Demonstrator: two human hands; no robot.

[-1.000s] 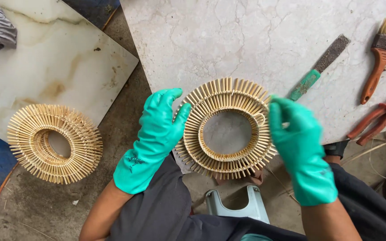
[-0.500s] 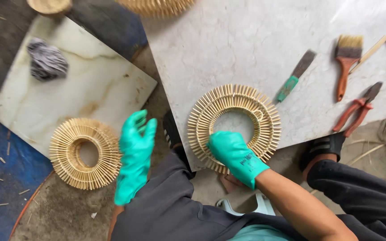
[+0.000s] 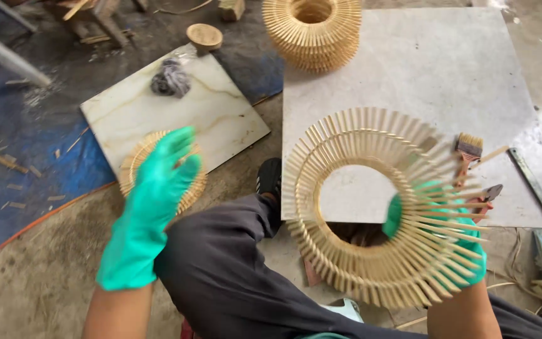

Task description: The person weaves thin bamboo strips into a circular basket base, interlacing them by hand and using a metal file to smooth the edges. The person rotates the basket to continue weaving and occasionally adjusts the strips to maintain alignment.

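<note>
Bamboo is what the head view is mostly showing: the right hand (image 3: 437,242), in a green glove, is lifting a ring of bamboo slats (image 3: 381,210) off the grey stone surface (image 3: 446,81), its fingers closed on the ring's right side behind the slats. The left hand (image 3: 152,201), also gloved, is hanging open and empty above a smaller slat ring (image 3: 189,188) that is lying on the edge of a marble tile (image 3: 221,113). A stack of similar rings (image 3: 312,31) is sitting at the surface's far edge, and a paintbrush (image 3: 468,150) is lying just beside the lifted ring. Judging by this, the ring is being picked up and turned; the next move probably needs the free hand to steady its left side.
</note>
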